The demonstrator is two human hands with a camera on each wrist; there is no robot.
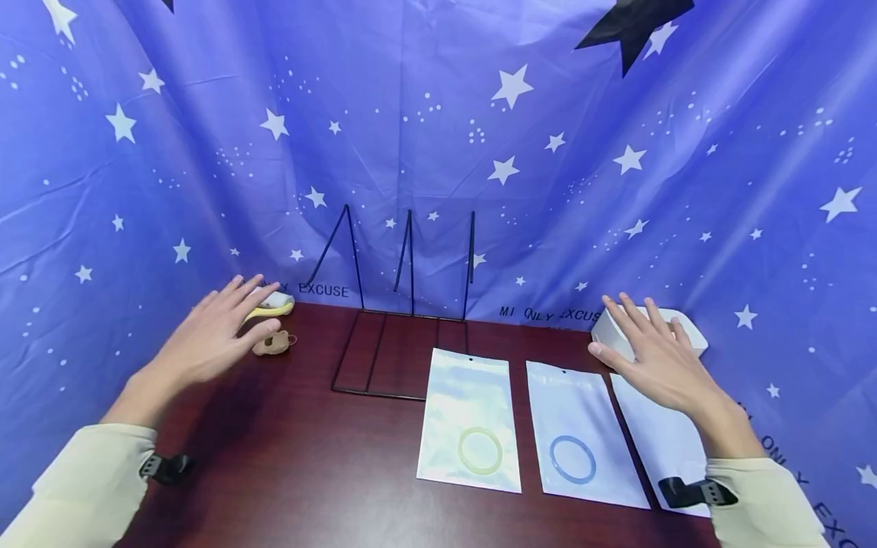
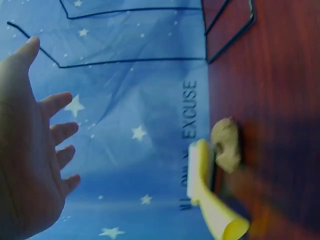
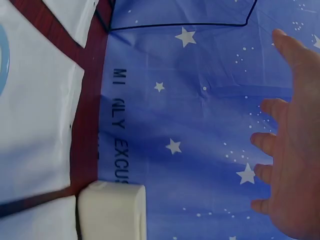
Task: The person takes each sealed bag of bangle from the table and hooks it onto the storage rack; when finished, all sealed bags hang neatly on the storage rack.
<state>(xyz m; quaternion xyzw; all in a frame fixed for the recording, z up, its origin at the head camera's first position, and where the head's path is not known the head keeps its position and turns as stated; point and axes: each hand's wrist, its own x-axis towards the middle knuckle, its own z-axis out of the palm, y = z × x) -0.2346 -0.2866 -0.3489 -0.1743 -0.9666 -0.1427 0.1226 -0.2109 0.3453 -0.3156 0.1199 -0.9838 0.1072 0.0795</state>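
My left hand (image 1: 218, 333) is held above the left side of the table with fingers spread and nothing in it. Below and beside it lie a yellow-and-white object (image 1: 277, 306), partly covered by the fingers in the head view, and a small brown lumpy thing (image 1: 272, 344) with a thin loop. My right hand (image 1: 661, 361), also spread and holding nothing, hovers over a white container (image 1: 688, 331) and a third pouch (image 1: 674, 449). Two other pale shiny pouches lie flat nearby: one shows a yellow ring (image 1: 480, 469), the other a blue ring (image 1: 572, 479); whether the rings are inside, I cannot tell.
A black wire rack (image 1: 412, 316) with three upright prongs stands at the back middle of the dark red table (image 1: 308, 472). Blue star-printed cloth (image 1: 411, 137) hangs behind and along both sides. The left pouch (image 1: 455, 396) overlaps the rack's front corner.
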